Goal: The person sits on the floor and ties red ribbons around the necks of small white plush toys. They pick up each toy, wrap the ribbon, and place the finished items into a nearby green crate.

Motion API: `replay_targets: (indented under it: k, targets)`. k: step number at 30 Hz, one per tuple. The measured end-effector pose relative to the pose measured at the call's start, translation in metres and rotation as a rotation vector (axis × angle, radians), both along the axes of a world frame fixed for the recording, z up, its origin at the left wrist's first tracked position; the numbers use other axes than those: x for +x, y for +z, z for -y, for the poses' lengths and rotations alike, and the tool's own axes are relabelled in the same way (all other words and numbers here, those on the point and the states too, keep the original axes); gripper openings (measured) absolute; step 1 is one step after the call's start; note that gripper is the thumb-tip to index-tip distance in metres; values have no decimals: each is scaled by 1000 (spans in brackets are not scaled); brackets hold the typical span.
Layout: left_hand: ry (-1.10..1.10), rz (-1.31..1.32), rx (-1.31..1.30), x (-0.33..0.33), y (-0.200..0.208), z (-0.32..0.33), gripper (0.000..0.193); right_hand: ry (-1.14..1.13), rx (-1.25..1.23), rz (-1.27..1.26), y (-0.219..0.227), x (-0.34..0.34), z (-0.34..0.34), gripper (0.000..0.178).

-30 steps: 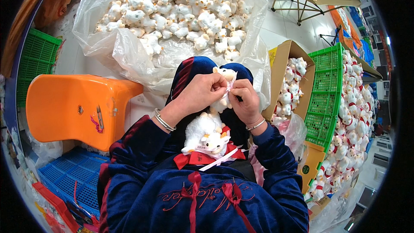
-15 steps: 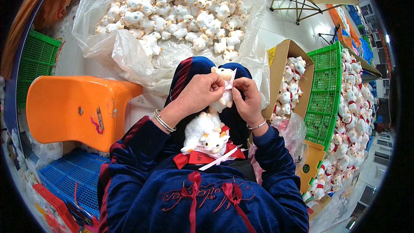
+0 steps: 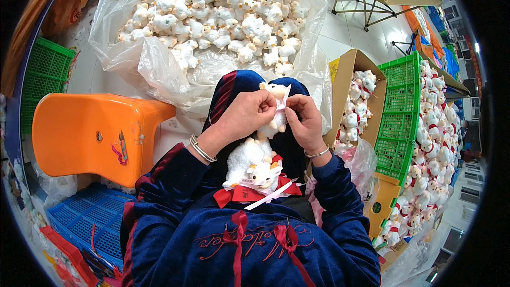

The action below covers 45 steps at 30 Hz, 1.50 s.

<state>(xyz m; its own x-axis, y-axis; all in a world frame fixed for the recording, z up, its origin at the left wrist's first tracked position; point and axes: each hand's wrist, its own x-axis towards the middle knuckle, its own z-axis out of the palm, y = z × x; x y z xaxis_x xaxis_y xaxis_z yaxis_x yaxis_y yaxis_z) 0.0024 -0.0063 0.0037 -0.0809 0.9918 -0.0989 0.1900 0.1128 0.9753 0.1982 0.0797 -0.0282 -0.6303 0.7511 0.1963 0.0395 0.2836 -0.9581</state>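
My left hand (image 3: 245, 114) and right hand (image 3: 308, 127) pinch the pale ribbon (image 3: 285, 98) on this toy (image 3: 276, 124); if I tug unevenly, it could slip loose

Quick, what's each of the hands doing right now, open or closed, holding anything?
Left hand: closed, pinching the pale ribbon at the small plush toy.
Right hand: thumb and forefinger closed, apparently pinching the same ribbon.
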Motion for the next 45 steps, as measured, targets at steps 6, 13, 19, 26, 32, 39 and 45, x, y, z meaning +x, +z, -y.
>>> replay_targets:
  k: [6,13,19,26,32,39,45]
  targets:
    - [7,0,9,0,-2,0,12,-2,6,32,5,-3,1,19]
    - [42,-21,24,2,1,2,14,-49,-68,-32,4,-4,9,18]
    - [95,-28,32,5,0,6,16,-84,-117,-79,4,0,16,18]
    - [128,-51,37,6,1,8,16,-84,-168,-116,-1,5,13,23]
    - [222,-84,60,10,-5,10,15,-46,-214,-85,5,3,18,33]
    - [269,240,-101,7,-2,7,22,-49,-266,-15,19,7,2,24]
    - [216,98,-121,5,2,4,33,-24,-329,266,44,5,-8,36]
